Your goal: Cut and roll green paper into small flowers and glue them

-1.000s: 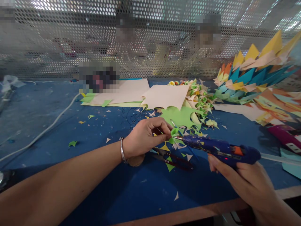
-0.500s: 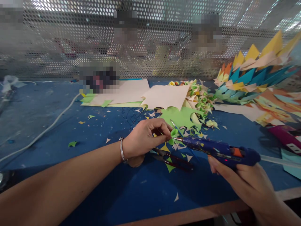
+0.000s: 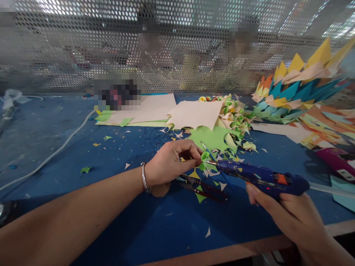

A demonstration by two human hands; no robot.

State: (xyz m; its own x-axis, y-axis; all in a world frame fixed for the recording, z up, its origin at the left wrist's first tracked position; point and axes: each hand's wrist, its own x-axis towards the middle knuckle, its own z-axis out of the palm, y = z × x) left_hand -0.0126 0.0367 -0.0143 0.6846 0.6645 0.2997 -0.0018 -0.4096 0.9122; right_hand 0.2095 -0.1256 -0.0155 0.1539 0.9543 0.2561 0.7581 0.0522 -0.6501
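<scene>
Between the thumb and fingers of my left hand a small curled green paper flower is pinched. My right hand is wrapped round the grip of a blue glue gun with an orange patch on its side. Its metal nozzle points left and meets the paper flower, or nearly so; I cannot tell whether it touches. A clear glue stick juts from the gun's rear. Below the nozzle lies a pair of dark red-handled scissors, partly among paper scraps. A thin blue stick-like tool passes behind the gun.
Cut green paper and cream sheets lie ahead, with a heap of curled paper flowers beside them. A layered folded-paper piece stands at right, near a purple glue gun. A white cord crosses the left. Perforated metal screens the back.
The blue glue gun has shifted very slightly to the right. My left hand and the green paper flower have hardly moved.
</scene>
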